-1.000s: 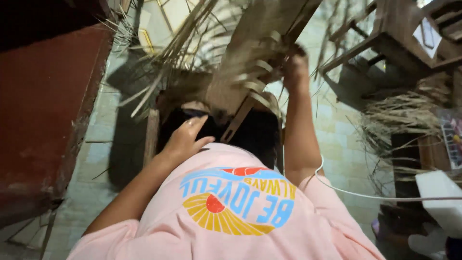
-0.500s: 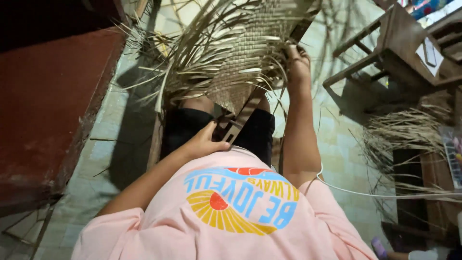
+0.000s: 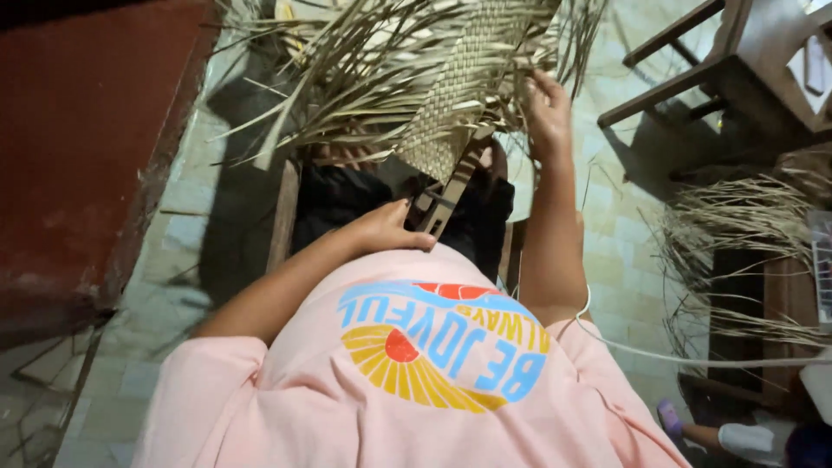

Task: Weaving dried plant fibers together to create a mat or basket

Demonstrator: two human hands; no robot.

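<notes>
Reaching far across the lap, the right hand [image 3: 548, 108] curls its fingers into the loose strands at the right edge of the woven palm-leaf mat [image 3: 459, 95], seemingly to keep the weave taut. The left hand [image 3: 386, 230] rests near the body, fingers loosely bent over a slanted wooden frame [image 3: 446, 195], apparently steadying the support beneath the mat. A dried leaf bundle [image 3: 737, 225] lies on the floor at right.

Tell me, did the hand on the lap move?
No. The left hand stays on the lap by the wooden frame, just below the woven mat.
</notes>
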